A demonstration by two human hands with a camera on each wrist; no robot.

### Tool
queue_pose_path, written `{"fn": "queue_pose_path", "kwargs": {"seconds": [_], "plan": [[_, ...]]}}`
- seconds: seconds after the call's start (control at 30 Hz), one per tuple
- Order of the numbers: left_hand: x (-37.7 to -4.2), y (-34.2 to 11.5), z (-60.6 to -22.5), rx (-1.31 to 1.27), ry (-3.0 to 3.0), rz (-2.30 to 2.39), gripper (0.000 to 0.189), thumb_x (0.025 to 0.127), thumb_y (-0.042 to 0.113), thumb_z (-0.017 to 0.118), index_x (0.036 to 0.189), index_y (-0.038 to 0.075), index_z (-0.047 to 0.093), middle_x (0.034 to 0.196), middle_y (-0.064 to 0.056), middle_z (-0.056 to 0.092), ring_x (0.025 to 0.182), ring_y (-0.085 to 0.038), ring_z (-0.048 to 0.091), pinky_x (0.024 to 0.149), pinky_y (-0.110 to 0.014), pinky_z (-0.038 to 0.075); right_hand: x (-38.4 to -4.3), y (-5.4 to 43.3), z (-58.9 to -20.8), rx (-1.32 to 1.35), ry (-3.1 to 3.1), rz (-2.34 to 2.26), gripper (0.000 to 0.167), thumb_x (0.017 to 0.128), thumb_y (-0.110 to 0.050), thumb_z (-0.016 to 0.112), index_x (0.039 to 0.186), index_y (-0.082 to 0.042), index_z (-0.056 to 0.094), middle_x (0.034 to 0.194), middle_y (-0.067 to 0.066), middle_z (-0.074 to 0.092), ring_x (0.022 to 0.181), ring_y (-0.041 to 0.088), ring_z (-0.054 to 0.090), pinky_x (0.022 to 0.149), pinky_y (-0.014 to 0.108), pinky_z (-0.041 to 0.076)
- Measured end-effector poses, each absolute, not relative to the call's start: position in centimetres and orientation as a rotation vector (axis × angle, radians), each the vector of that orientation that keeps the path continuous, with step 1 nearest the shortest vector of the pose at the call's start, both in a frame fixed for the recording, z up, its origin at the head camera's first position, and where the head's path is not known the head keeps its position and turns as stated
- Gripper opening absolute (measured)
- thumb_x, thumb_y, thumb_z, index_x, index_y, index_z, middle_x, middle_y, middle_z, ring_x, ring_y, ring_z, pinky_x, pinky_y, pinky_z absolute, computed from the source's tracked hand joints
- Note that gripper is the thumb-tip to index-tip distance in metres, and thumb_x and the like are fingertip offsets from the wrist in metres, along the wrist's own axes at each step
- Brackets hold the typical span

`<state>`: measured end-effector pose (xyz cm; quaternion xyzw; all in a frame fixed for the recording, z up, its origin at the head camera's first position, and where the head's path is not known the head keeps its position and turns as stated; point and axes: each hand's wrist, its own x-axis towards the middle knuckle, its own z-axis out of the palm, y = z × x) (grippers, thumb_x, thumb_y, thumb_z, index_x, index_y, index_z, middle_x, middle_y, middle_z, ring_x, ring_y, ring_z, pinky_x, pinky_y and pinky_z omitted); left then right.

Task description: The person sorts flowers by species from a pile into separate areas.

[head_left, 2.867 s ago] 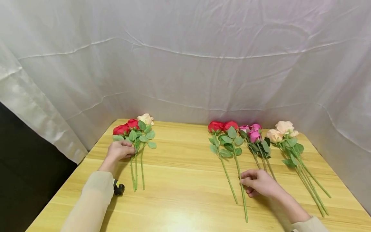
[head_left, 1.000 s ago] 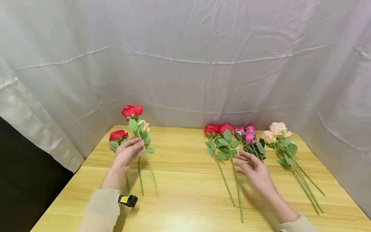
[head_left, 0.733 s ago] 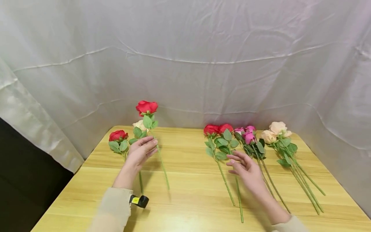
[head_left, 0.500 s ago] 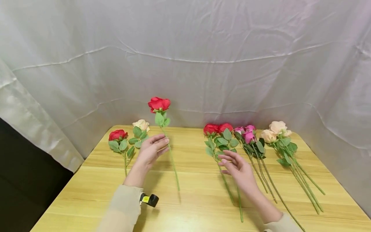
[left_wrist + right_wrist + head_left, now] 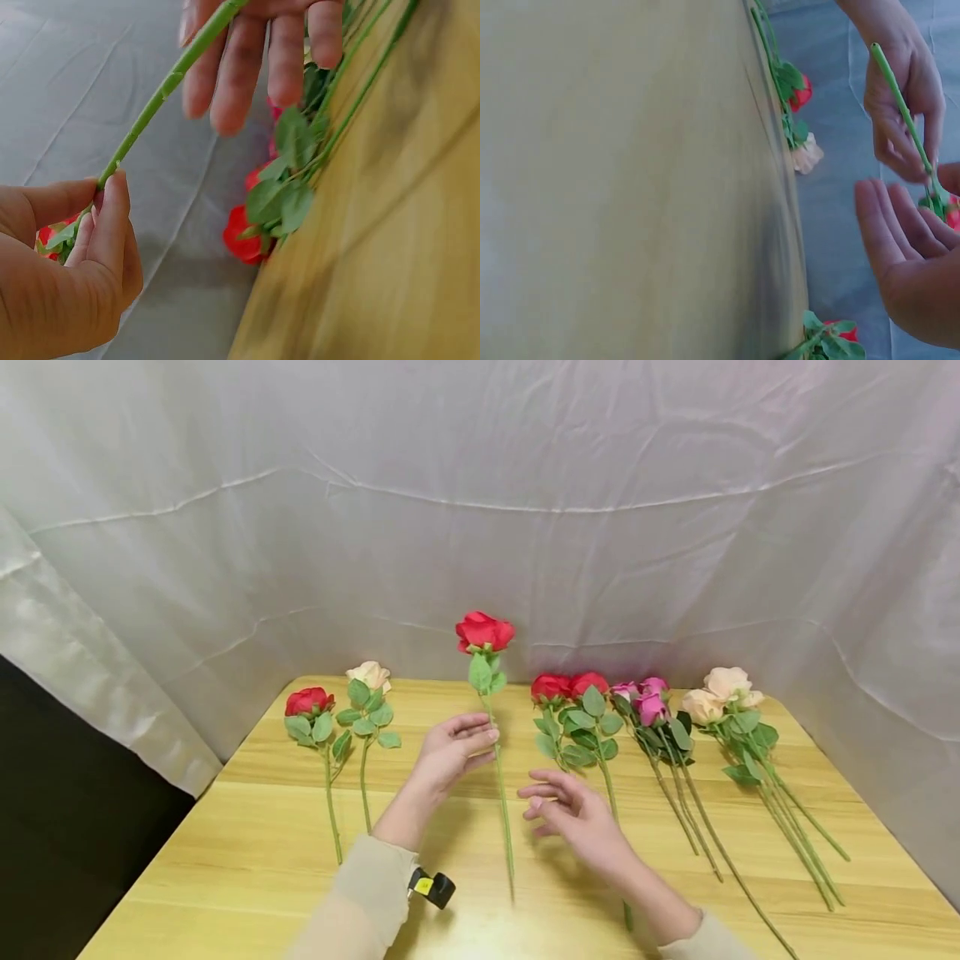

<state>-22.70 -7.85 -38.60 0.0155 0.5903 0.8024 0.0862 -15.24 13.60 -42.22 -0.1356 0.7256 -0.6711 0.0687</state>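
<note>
In the head view my left hand [image 5: 450, 756] pinches the green stem of a red rose [image 5: 483, 632] between thumb and fingers, just under its leaves. The rose stands nearly upright above the middle of the table, bloom away from me. Its stem [image 5: 161, 94] crosses the left wrist view, where the pinch shows close up. My right hand [image 5: 576, 817] hovers to the right of that stem, palm toward it, fingers loosely bent around nothing. In the right wrist view the fingers [image 5: 889, 232] of this hand spread just short of the held stem.
Another red rose [image 5: 309, 701] and a cream rose [image 5: 369, 675] lie at the table's left. Two red roses [image 5: 551, 687], several magenta roses [image 5: 651, 708] and several peach roses [image 5: 727, 683] lie along the right. A grey curtain [image 5: 480, 510] hangs behind the wooden table [image 5: 225, 877].
My left hand has picked the red rose out of the left group, lifted it and carried it right to the middle. My right hand has left a red rose's stem and moved left.
</note>
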Motion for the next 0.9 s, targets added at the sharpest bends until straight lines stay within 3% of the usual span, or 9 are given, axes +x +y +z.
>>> {"fn": "queue_pose_path", "kwargs": {"seconds": [0.23, 0.53, 0.9], "plan": [[-22.0, -6.4, -39.2, 0.121, 1.822, 2.304, 0.040, 0.096, -0.002, 0.070, 0.134, -0.011, 0.058, 0.122, -0.020, 0.068, 0.101, -0.018, 0.070, 0.093, -0.035, 0.062, -14.6, 13.1, -41.9, -0.483, 2.167, -1.870, 0.052, 0.105, -0.019, 0.065, 0.143, 0.013, 0.048, 0.126, 0.028, 0.064, 0.096, 0.025, 0.070, 0.080, 0.043, 0.066], [-21.7, -5.5, -40.0, 0.191, 1.818, 2.281, 0.041, 0.095, -0.003, 0.070, 0.133, -0.012, 0.058, 0.127, -0.027, 0.064, 0.107, -0.025, 0.069, 0.095, -0.035, 0.062, -14.5, 12.9, -41.7, -0.348, 2.103, -1.941, 0.051, 0.102, -0.006, 0.065, 0.143, 0.016, 0.045, 0.115, 0.021, 0.067, 0.097, 0.030, 0.070, 0.078, 0.039, 0.066], [-21.4, -5.4, -39.8, 0.240, 1.798, 2.267, 0.040, 0.095, 0.001, 0.072, 0.132, -0.009, 0.058, 0.122, -0.020, 0.066, 0.105, -0.022, 0.069, 0.096, -0.037, 0.061, -14.3, 13.4, -41.2, -0.303, 2.081, -1.964, 0.054, 0.100, -0.005, 0.067, 0.145, 0.014, 0.045, 0.117, 0.022, 0.065, 0.095, 0.026, 0.070, 0.077, 0.040, 0.066]]}}
